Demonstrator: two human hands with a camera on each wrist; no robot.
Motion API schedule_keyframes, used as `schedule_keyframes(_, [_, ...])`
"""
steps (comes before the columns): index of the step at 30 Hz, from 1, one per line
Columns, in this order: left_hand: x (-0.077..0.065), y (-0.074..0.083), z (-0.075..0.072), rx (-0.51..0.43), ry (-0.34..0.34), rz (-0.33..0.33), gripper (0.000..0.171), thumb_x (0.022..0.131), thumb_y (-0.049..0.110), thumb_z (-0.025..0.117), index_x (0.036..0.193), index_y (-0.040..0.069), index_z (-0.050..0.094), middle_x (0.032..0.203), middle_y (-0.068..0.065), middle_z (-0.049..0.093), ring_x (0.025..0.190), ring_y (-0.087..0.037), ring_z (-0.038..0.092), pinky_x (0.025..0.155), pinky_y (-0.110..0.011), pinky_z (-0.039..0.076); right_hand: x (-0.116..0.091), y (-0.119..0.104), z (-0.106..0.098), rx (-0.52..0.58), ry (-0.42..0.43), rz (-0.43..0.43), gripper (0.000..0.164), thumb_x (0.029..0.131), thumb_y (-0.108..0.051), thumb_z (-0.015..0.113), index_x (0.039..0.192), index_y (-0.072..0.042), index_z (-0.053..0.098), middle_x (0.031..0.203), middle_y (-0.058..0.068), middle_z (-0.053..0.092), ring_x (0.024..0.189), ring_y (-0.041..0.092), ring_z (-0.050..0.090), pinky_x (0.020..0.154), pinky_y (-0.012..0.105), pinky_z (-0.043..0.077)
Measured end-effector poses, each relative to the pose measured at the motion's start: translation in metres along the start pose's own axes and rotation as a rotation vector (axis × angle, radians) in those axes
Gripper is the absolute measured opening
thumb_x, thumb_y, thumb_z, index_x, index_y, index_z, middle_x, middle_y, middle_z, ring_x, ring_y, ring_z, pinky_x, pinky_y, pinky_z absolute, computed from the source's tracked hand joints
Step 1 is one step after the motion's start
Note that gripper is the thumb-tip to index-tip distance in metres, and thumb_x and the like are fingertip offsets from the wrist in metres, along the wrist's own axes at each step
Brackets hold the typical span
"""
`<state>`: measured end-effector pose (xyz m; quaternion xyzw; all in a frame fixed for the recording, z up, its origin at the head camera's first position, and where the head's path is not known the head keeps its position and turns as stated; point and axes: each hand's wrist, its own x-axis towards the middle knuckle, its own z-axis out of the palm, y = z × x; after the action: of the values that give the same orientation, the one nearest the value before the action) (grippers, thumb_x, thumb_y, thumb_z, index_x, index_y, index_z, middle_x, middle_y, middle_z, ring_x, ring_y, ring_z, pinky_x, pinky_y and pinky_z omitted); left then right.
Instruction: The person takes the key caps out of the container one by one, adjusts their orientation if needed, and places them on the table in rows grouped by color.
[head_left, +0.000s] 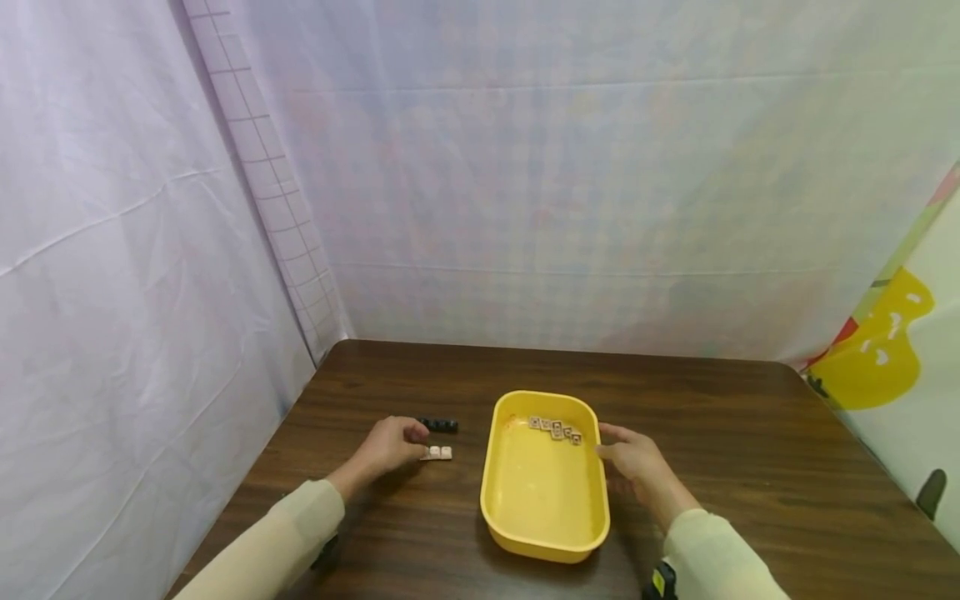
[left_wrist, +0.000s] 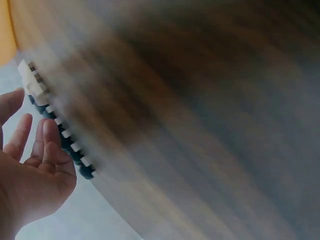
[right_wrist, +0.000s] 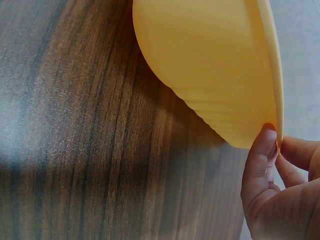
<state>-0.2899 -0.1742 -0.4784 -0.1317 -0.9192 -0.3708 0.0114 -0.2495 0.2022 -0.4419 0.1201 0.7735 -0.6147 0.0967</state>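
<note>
A row of small white square blocks (head_left: 441, 452), looking like keycaps, lies on the table. A row of dark blocks (head_left: 442, 425) lies just beyond it. My left hand (head_left: 392, 448) is over the left ends of these rows, thumb and fingers apart; in the left wrist view its fingertips overlap the dark blocks (left_wrist: 70, 142) near the white ones (left_wrist: 33, 84). With thumb and fingers on either side of the rim, my right hand (head_left: 636, 462) pinches the right side of a yellow tray (head_left: 543, 500). Several pale blocks with dark marks (head_left: 557, 429) lie at the tray's far end.
The brown wooden table (head_left: 750, 467) reaches back to a white curtain (head_left: 562, 208). Another white curtain (head_left: 135, 250) hangs along the left edge. At the right stands a panel with a yellow shape (head_left: 873, 358) on it.
</note>
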Motion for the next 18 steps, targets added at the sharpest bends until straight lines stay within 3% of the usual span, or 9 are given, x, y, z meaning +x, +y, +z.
schedule_keyframes(7, [0.007, 0.023, 0.006, -0.033, 0.007, 0.029, 0.019, 0.091, 0.014, 0.072, 0.106, 0.003, 0.072, 0.096, -0.003, 0.062, 0.087, -0.019, 0.058, 0.074, -0.037, 0.050, -0.001, -0.001, 0.000, 0.003, 0.000, 0.001, 0.052, 0.098, -0.004, 0.054, 0.148, 0.003, 0.040, 0.139, 0.032, 0.045, 0.094, 0.027, 0.063, 0.068, 0.037, 0.057])
schedule_keyframes(12, [0.014, 0.052, 0.017, -0.031, 0.012, 0.072, 0.024, 0.094, 0.022, 0.068, 0.113, 0.006, 0.071, 0.112, -0.007, 0.060, 0.103, -0.029, 0.059, 0.085, -0.045, 0.051, -0.001, -0.001, -0.001, 0.014, 0.001, -0.006, 0.052, 0.098, -0.004, 0.054, 0.147, 0.003, 0.040, 0.139, 0.033, 0.045, 0.091, 0.025, 0.064, 0.068, 0.037, 0.058])
schedule_keyframes(18, [0.033, 0.091, 0.037, 0.010, 0.026, 0.092, 0.027, 0.093, 0.026, 0.070, 0.115, 0.011, 0.072, 0.126, -0.010, 0.055, 0.119, -0.032, 0.050, 0.098, -0.053, 0.042, -0.001, 0.000, 0.000, 0.019, 0.001, -0.013, 0.052, 0.097, -0.003, 0.055, 0.147, 0.004, 0.041, 0.135, 0.033, 0.048, 0.087, 0.023, 0.064, 0.067, 0.037, 0.058])
